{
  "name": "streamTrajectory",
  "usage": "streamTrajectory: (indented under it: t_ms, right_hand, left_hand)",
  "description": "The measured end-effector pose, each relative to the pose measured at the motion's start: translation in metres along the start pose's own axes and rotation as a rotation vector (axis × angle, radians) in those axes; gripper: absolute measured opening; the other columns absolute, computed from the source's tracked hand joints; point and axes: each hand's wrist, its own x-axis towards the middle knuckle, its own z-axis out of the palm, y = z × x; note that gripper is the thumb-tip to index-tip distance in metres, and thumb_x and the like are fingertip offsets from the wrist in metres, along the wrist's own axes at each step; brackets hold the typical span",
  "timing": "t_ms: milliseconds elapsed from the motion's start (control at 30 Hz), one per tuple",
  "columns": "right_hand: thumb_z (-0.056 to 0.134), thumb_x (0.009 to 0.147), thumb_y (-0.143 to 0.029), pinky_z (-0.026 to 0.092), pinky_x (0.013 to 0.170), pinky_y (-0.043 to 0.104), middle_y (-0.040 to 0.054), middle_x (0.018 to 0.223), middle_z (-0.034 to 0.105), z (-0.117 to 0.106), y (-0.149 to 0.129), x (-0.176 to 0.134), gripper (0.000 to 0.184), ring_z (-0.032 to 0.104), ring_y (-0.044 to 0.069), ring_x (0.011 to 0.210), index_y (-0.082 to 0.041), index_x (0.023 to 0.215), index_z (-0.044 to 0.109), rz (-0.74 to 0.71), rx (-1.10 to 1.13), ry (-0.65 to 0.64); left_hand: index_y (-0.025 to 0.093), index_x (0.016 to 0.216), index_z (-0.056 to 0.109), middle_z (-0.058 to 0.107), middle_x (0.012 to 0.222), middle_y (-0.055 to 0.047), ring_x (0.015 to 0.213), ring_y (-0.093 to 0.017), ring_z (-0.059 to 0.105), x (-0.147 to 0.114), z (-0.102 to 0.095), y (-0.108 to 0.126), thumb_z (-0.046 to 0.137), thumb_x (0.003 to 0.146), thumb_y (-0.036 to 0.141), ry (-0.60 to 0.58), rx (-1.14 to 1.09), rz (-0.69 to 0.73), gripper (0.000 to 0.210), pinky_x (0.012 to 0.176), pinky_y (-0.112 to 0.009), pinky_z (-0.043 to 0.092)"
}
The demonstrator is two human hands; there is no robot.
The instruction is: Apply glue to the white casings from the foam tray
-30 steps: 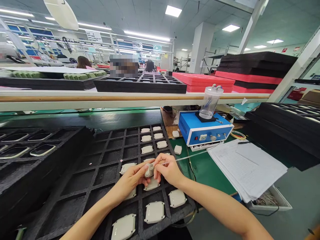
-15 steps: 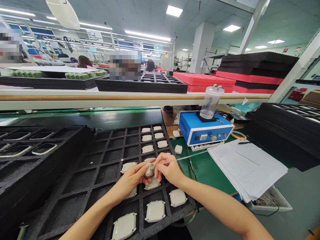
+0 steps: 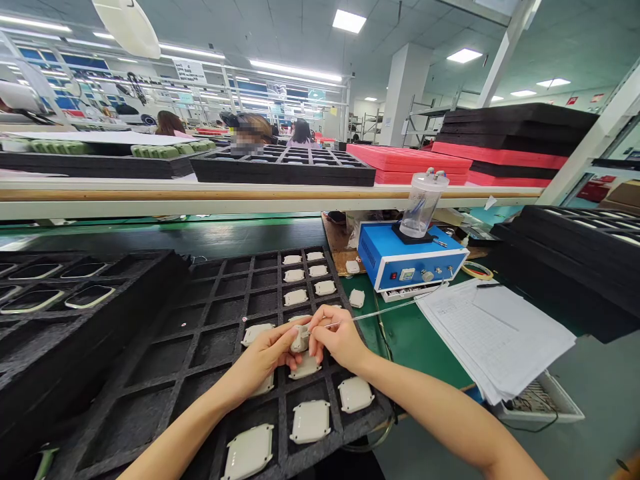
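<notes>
Held up on edge over the tray, a small white watch case (image 3: 300, 339) is pinched between the thumb and fingers of my left hand (image 3: 263, 360). My right hand (image 3: 336, 337) closes round the end of a thin clear tube (image 3: 383, 311), right against the case; the tube's tip is hidden by my fingers. That tube runs back to a blue benchtop unit (image 3: 410, 257) with a clear canister (image 3: 423, 207) on top. Beneath both hands lies a black foam tray (image 3: 165, 360), where several more white watch cases (image 3: 311, 421) sit in the right-hand compartments.
Black foam trays with framed parts (image 3: 90, 297) are stacked at the left. Papers (image 3: 493, 333) with a pen lie right of the hands, above a white bin (image 3: 555, 407). Two loose cases rest beside the tray. A shelf (image 3: 250, 207) with black and red foam trays crosses ahead; people sit beyond.
My hands, the watch case and the tube look the same as before. Across the shelf, a person's head has shifted slightly.
</notes>
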Motion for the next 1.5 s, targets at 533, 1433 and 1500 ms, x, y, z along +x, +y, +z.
streamTrajectory:
  t_ms: [533, 1433, 1500]
  right_hand:
    - [0.046, 0.059, -0.015, 0.035, 0.029, 0.016, -0.0071, 0.039, 0.055, 0.001, -0.001, 0.000, 0.004, 0.044, 0.007, 0.026, -0.017, 0.062, 0.047, -0.005, -0.023, 0.003]
    - [0.052, 0.068, -0.017, 0.035, 0.034, 0.020, -0.0048, 0.043, 0.055, -0.004, -0.004, -0.007, 0.004, 0.045, 0.008, 0.030, -0.018, 0.065, 0.048, -0.205, -0.030, 0.233]
    - [0.051, 0.069, -0.016, 0.035, 0.035, 0.020, -0.0047, 0.044, 0.055, -0.005, -0.003, -0.007, 0.004, 0.045, 0.008, 0.031, -0.017, 0.066, 0.048, -0.200, -0.029, 0.217]
  left_hand:
    - [0.013, 0.121, 0.051, 0.061, 0.077, -0.005, 0.061, -0.012, 0.050, -0.001, 0.005, 0.005, 0.052, 0.079, 0.044, 0.039, -0.009, -0.016, 0.052, 0.058, -0.026, 0.042]
    - [0.004, 0.111, 0.054, 0.064, 0.102, -0.018, 0.094, -0.024, 0.062, -0.015, 0.001, 0.026, 0.042, 0.086, 0.035, 0.117, -0.368, -0.039, 0.041, 0.088, -0.037, 0.044]
    - [0.004, 0.110, 0.054, 0.064, 0.103, -0.019, 0.086, -0.021, 0.063, -0.017, -0.006, 0.037, 0.032, 0.088, 0.034, 0.229, -0.166, -0.037, 0.043, 0.082, -0.035, 0.048]
